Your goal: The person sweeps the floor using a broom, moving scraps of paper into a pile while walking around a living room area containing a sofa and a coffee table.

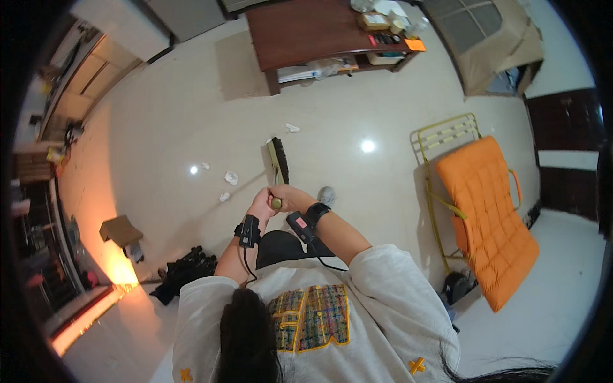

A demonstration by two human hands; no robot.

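Note:
Both my left hand (261, 203) and my right hand (290, 197) grip the handle of a broom (276, 203), close together near its top end. Most of the handle is hidden beneath my hands. Beyond them the broom's head (278, 160), with dark bristles along its right side, is at the floor. Past the head lies a crumpled white tissue (292, 128). Left of the broom are more crumpled tissues, one larger (231, 178), one lower down (224, 197) and a small one (205, 166).
A dark red wooden table (306, 28) with items on top and underneath stands ahead. To the right is a folding chair with an orange cushion (488, 215). A cardboard box (120, 230) and a black heap (187, 273) lie at left. My shoe (326, 195) shows beyond my right wrist.

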